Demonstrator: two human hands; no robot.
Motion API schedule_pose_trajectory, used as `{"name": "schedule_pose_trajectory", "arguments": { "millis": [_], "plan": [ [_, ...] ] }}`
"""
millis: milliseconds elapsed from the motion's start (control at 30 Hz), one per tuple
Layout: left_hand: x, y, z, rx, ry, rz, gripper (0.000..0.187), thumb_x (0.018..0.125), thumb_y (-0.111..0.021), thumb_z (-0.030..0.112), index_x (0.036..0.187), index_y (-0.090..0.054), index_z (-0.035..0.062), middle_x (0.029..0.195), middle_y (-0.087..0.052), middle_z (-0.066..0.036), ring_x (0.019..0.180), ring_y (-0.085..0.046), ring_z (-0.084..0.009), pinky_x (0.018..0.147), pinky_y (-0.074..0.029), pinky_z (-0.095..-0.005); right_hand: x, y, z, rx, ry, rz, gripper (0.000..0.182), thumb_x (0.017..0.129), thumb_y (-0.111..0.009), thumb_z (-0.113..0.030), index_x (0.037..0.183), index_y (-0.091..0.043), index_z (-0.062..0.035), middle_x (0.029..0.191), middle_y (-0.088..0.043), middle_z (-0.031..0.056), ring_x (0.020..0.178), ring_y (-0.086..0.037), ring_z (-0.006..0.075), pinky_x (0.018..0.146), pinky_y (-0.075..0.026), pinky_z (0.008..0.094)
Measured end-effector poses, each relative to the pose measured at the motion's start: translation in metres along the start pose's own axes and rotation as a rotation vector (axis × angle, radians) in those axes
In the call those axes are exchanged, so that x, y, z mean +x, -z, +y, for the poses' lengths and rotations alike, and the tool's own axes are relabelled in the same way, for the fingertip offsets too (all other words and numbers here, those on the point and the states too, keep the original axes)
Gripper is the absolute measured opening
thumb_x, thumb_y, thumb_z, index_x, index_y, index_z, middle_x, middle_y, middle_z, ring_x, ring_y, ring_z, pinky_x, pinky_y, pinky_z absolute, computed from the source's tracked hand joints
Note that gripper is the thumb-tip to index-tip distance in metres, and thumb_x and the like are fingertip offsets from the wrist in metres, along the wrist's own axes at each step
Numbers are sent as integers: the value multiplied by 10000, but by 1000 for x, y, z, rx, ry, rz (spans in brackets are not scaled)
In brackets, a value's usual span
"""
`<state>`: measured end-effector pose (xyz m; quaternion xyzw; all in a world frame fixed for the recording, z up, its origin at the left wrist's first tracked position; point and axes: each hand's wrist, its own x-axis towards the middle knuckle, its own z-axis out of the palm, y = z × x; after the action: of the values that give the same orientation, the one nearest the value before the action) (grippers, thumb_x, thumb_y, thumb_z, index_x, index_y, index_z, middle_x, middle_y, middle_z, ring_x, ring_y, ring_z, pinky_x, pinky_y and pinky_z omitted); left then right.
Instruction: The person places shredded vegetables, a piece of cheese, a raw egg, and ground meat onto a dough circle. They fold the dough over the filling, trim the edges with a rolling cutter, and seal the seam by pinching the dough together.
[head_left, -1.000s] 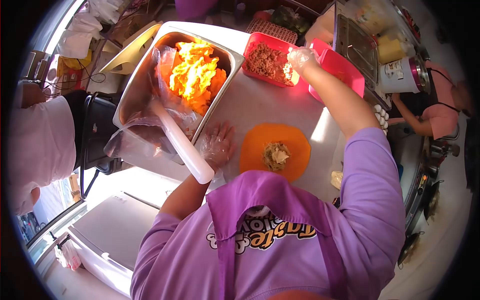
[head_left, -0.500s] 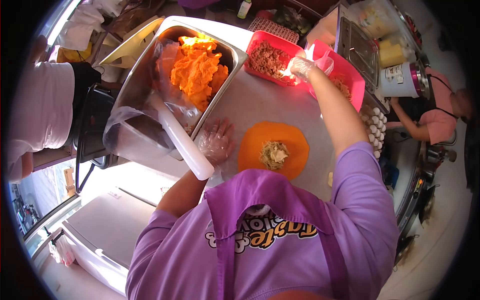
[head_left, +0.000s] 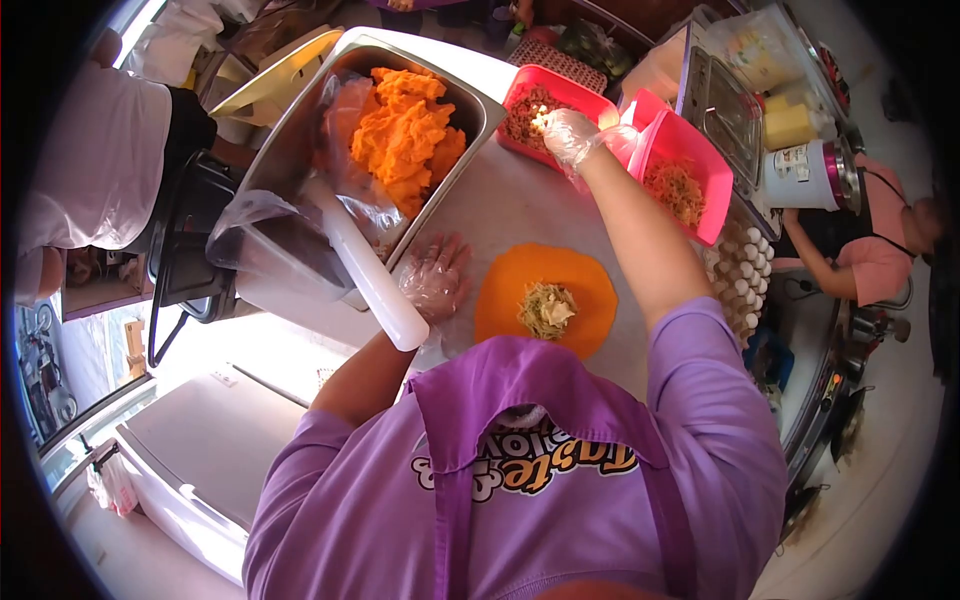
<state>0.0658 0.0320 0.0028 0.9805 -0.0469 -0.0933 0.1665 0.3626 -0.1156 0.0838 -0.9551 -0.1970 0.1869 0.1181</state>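
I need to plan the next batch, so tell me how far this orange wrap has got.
Done: the orange dough disc lies flat on the counter with a pale filling mound in its middle. In hand: the right hand, gloved, is over the pink tub of minced filling; the left hand rests flat beside the disc. Left: the disc is unfolded, its edges open.

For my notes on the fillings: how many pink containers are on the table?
2. One pink container holds brown filling, under the right hand. The other pink container stands beside it to the right, with shredded filling. More may be hidden.
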Motion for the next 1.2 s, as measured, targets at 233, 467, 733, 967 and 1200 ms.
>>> {"name": "schedule_pose_trajectory", "arguments": {
  "millis": [233, 467, 733, 967, 1200],
  "plan": [
    [0, 1, 1, -6, 4, -16, 530, 888, -475, 327, 1369, -400, 117, 1476, -294, -98, 1380, -225, -324, 1116, -96, -537, 0, -11, 0, -75, 184, 134, 399, 916, -441, -349, 814, -658, -30, 814, -634, 224, 817, -612, 392, 743, -469, 468],
    [-1, 3, 1, -10, 1, -12, 533, 888, -472, 322, 1373, -396, 116, 1482, -286, -100, 1383, -219, -324, 1115, -92, -541, -1, -10, 0, -31, 105, 86, 364, 897, -449, -293, 782, -644, -7, 727, -626, 198, 663, -618, 348, 644, -475, 445],
    [1, -1, 0, 26, -45, 48, 521, 881, -472, 318, 1353, -423, 101, 1465, -316, -106, 1365, -257, -326, 1124, -104, -508, -19, -31, 45, 1131, -59, 47, 109, 771, -583, -119, 793, -638, -28, 648, -573, 104, 574, -564, 198, 562, -458, 371],
    [3, -2, 2, 73, -48, 36, 505, 878, -476, 313, 1328, -449, 85, 1446, -343, -121, 1340, -301, -342, 1117, -131, -514, -63, -14, 49, 1439, -27, 78, 95, 830, -589, -65, 880, -615, 11, 723, -583, 60, 565, -533, 149, 523, -441, 261],
    [2, -6, 1, 119, -64, 33, 494, 879, -486, 304, 1327, -455, 97, 1451, -338, -116, 1351, -274, -349, 1107, -146, -536, -156, -23, 60, 1336, -192, 79, 210, 872, -607, -118, 1040, -612, 7, 727, -573, 4, 555, -482, 72, 483, -336, 200]
  ]
}}
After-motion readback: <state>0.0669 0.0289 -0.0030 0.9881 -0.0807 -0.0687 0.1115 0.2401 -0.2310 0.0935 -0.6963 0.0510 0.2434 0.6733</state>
